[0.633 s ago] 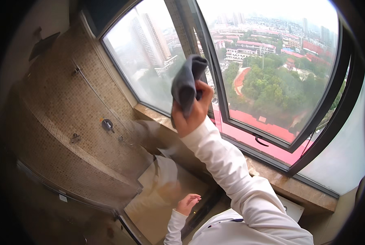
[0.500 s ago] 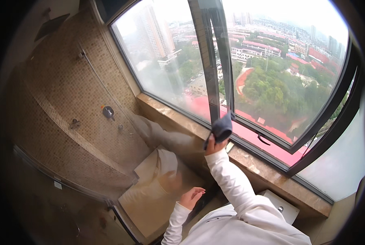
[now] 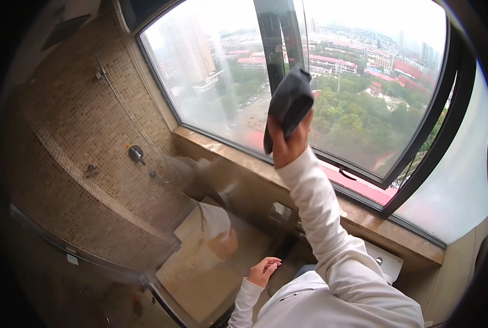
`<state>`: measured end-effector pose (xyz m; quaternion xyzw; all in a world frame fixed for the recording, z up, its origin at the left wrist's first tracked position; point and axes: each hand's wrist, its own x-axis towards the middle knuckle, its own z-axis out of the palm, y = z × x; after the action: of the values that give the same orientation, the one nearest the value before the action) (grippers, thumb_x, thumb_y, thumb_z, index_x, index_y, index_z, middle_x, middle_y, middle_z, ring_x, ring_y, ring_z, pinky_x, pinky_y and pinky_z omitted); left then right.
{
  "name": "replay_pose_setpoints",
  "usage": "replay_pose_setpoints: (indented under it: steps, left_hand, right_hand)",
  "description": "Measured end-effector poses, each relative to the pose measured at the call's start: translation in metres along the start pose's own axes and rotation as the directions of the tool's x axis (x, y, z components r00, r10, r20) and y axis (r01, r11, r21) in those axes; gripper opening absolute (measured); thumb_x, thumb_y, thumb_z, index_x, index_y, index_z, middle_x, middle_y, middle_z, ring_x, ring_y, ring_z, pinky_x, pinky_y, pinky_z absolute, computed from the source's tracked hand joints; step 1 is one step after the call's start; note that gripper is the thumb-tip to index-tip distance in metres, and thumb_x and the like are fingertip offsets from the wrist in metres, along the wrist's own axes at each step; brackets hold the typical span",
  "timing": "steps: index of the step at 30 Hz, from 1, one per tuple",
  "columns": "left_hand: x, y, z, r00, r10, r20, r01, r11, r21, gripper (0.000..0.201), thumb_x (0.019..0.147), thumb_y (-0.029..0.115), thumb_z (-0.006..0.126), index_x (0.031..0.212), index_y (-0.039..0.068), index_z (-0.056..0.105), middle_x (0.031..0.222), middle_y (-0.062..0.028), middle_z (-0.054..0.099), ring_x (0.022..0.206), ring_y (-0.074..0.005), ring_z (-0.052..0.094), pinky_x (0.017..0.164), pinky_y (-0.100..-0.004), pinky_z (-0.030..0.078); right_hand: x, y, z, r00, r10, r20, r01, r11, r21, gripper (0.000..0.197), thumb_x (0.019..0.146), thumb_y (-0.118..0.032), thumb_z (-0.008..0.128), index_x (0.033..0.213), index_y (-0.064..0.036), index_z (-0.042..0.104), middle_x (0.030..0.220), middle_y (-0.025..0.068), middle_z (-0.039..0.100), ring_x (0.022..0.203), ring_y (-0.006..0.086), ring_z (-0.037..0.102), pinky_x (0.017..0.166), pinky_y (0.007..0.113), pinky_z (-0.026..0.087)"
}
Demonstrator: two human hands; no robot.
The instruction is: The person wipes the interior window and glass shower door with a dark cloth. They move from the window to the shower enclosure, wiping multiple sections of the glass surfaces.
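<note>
A dark grey cloth [image 3: 291, 101] is bunched in my right hand [image 3: 291, 143], whose fingers are closed around it. That arm stretches up in front of the window, and the cloth lies over the dark vertical frame bar [image 3: 274, 41] between two panes. Whether it presses on the bar is hard to tell. Low in the view, my left hand [image 3: 263, 271] hangs beside my body with its fingers loosely bent and nothing in them. Left of the bar, the glass pane [image 3: 222, 82] looks hazy and streaked; the right window pane [image 3: 364, 93] shows trees and buildings far below.
A brown stone sill [image 3: 227, 150] runs under the window. To the left stands a glass shower screen [image 3: 178, 240] with reflections, by a tiled wall with a shower valve [image 3: 136, 154]. A white toilet tank [image 3: 385, 261] with a push button sits below the sill. The right sash has a handle [image 3: 347, 174].
My right hand has carried the cloth upward along the frame bar, from near the sill to higher up. My left hand stays low and has barely moved. The view has shifted slightly.
</note>
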<state>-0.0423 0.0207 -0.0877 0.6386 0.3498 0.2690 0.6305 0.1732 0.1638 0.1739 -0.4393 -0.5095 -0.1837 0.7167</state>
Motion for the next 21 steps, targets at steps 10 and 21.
replay_pose_setpoints:
  steps: [10, 21]
  left_hand:
    - [-0.016, -0.026, -0.025, 0.988, -0.058, -0.143, 0.048, 0.996, -0.07, 0.023, 0.092, 0.013, 0.051, 0.113, 0.004, 0.057, 0.098, -0.0074, 0.065, 0.088, -0.0134, 0.062, 0.079, -0.0259, 0.049]
    - [0.025, 0.042, 0.006, 0.958, -0.152, -0.244, 0.177, 0.981, 0.084, 0.04, 0.094, 0.028, 0.044, 0.128, 0.008, 0.046, 0.098, -0.0089, 0.065, 0.085, -0.0138, 0.06, 0.078, -0.0272, 0.047]
  right_hand:
    - [-0.166, 0.198, -0.021, 0.576, 0.778, -0.252, -0.804, 0.595, 0.001, 0.052, 0.077, -0.028, 0.059, 0.112, 0.008, 0.045, 0.112, 0.0253, 0.049, 0.103, 0.0374, 0.047, 0.094, 0.043, 0.036]
    - [-0.109, 0.084, -0.001, 0.965, 0.255, -0.057, -0.249, 0.963, 0.099, 0.042, 0.076, -0.016, 0.059, 0.114, 0.0012, 0.051, 0.117, 0.0187, 0.044, 0.108, 0.0328, 0.043, 0.094, 0.042, 0.033]
